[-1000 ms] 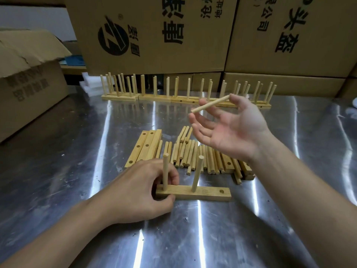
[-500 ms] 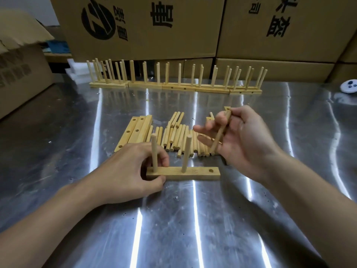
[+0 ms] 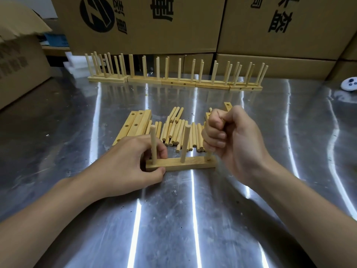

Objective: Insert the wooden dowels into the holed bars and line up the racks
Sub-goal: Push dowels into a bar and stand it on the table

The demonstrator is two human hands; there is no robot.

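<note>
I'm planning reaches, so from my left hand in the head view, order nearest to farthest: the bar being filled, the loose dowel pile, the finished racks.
1. bar being filled, front centre, held by the left hand.
2. loose dowel pile, just behind the bar.
3. finished racks, far back, in a row.

Only one view, worn on the head. Looks forward and down, very near the left hand (image 3: 125, 163) and right hand (image 3: 233, 144) over the bench (image 3: 193, 219), boxes (image 3: 154, 26) far behind.
</note>
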